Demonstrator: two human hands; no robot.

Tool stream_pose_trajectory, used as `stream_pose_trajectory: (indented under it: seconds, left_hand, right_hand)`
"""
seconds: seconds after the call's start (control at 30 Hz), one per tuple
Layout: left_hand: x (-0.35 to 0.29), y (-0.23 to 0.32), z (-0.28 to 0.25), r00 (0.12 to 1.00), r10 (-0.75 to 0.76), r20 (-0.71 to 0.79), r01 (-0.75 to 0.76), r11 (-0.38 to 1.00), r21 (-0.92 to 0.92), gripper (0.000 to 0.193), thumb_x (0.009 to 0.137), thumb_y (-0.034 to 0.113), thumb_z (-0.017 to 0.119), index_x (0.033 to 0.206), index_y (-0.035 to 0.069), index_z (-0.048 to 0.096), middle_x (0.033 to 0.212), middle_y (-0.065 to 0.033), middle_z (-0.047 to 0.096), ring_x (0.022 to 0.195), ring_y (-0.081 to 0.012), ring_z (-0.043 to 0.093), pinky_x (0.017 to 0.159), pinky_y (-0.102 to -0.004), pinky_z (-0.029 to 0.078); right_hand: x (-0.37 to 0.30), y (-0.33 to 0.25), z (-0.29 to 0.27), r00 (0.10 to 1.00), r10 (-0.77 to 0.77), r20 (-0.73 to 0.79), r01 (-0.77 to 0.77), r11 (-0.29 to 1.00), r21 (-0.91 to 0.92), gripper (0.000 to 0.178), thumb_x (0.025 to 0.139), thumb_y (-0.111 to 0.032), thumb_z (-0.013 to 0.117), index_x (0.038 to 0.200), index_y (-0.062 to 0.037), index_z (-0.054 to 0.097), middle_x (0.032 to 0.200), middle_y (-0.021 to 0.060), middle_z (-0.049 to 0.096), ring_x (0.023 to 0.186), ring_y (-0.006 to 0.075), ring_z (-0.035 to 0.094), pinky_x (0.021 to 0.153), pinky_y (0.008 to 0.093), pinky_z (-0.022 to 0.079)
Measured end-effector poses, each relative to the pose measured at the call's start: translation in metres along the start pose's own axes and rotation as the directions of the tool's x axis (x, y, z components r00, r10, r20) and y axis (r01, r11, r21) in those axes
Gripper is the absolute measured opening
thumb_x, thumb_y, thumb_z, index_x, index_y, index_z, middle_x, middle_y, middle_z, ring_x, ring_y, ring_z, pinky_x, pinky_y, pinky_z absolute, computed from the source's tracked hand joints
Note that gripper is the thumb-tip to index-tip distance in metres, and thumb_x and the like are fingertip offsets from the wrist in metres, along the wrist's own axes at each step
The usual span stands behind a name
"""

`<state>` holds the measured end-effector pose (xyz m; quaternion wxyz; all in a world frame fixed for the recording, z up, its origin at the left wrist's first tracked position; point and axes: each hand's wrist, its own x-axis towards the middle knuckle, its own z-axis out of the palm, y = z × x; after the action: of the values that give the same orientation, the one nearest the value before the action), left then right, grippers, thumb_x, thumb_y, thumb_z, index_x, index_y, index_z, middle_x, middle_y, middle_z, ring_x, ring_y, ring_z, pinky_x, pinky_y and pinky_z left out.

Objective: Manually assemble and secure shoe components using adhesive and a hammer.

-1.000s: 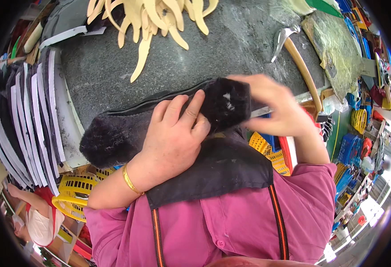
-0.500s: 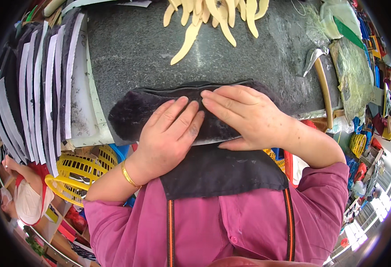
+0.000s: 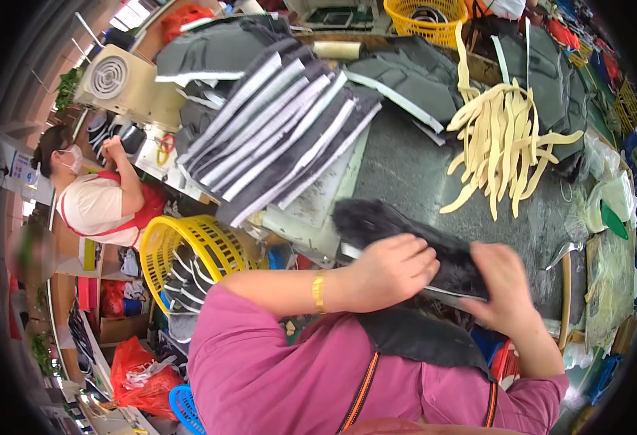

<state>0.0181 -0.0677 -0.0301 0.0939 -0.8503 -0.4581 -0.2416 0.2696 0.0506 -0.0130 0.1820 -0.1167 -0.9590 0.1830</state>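
– Which colours has the surface (image 3: 409,167)?
– It is dark grey, with some paler streaks.
– And at its near edge?
– There the furry piece (image 3: 455,264) is black. The bracelet (image 3: 318,291) is gold-coloured, the shirt (image 3: 275,370) is purplish pink, and the strap (image 3: 360,391) is black with an orange line.
– What pattern is at the left edge?
– The stacked pieces (image 3: 282,134) make stripes, white bands against dark grey. Beyond this edge, the basket (image 3: 220,243) is yellow and its cloth (image 3: 188,283) is striped black and white.
– Toward the far right corner?
– The curved strips (image 3: 503,138) are cream. At the right edge, the flat piece (image 3: 614,220) is green.
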Motion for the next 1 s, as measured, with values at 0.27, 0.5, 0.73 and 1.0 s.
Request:
stream_pose_trajectory:
  seconds: [0.27, 0.5, 0.73, 1.0]
  left_hand:
    - [-0.052, -0.160, -0.173, 0.820, -0.448, -0.357, 0.572, 0.609, 0.550, 0.033, 0.088, 0.015, 0.065, 0.117, 0.003, 0.067, 0.115, -0.0176, 0.070, 0.104, -0.0370, 0.065, 0.090, -0.0444, 0.050]
    - [-0.039, -0.188, -0.170, 0.795, -0.371, -0.480, 0.571, 0.725, 0.385, 0.028, 0.095, 0.022, 0.066, 0.115, 0.002, 0.068, 0.108, -0.0175, 0.070, 0.104, -0.0335, 0.065, 0.093, -0.0411, 0.049]
    - [0.135, -0.223, -0.012, 0.970, -0.232, 0.075, 0.233, 0.973, 0.004, 0.031, 0.093, 0.005, 0.053, 0.122, 0.001, 0.064, 0.119, -0.0213, 0.067, 0.113, -0.0347, 0.064, 0.098, -0.0418, 0.050]
    - [0.178, -0.295, 0.003, 0.900, -0.197, 0.390, 0.233, 0.971, -0.048, 0.030, 0.073, 0.013, 0.062, 0.100, 0.004, 0.071, 0.097, -0.0171, 0.071, 0.089, -0.0343, 0.068, 0.079, -0.0405, 0.053]
  right_hand:
    - [-0.003, 0.003, -0.016, 0.958, 0.088, -0.273, -0.097, 0.995, -0.021, 0.050, 0.073, -0.004, 0.076, 0.120, 0.0026, 0.060, 0.127, 0.0188, 0.062, 0.112, 0.0413, 0.058, 0.097, 0.0484, 0.047]
    - [0.081, 0.041, -0.016, 0.954, 0.025, -0.299, -0.007, 0.998, 0.059, 0.029, 0.085, -0.010, 0.070, 0.111, 0.0008, 0.062, 0.106, 0.0182, 0.066, 0.098, 0.0377, 0.062, 0.084, 0.0439, 0.051]
    - [0.248, 0.157, 0.014, 0.906, 0.385, -0.176, -0.421, 0.862, -0.281, 0.022, 0.092, -0.018, 0.052, 0.104, -0.0030, 0.062, 0.103, 0.0187, 0.070, 0.100, 0.0389, 0.067, 0.086, 0.0475, 0.052]
    - [0.236, 0.194, 0.029, 0.927, 0.367, -0.073, -0.367, 0.930, 0.003, 0.039, 0.098, -0.035, 0.041, 0.119, -0.0137, 0.066, 0.111, 0.0180, 0.071, 0.113, 0.0327, 0.065, 0.117, 0.0514, 0.024]
